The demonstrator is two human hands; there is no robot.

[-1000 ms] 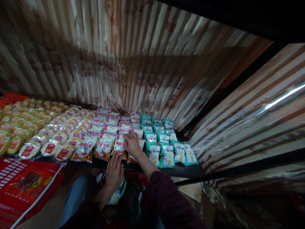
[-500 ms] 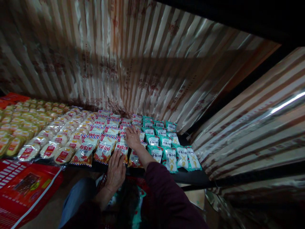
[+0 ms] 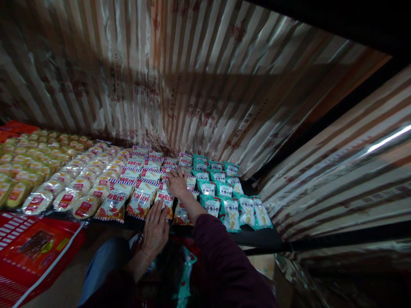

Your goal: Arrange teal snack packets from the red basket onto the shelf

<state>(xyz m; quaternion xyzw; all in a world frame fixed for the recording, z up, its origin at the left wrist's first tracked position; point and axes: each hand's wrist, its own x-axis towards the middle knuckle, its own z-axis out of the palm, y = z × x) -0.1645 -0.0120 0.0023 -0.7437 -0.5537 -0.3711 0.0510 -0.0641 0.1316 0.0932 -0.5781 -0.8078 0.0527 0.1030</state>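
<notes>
A dark shelf carries rows of snack packets. My left hand lies flat and open at the shelf's front edge, fingertips on a red-and-white striped packet. My right hand reaches further in, fingers spread flat on the red-and-white packets of the middle rows. Teal packets lie in rows just right of my right arm. More red-and-white packets lie to the left of my left hand.
Round yellowish cakes in clear wrappers fill the shelf's left part. A red box lies below at the left. Striped shiny paper lines the back and right walls. A bag of packets sits in my lap.
My right hand has slid a little further back along the red-and-white packets. My left hand has stayed at the front edge. The view has shifted slightly.
</notes>
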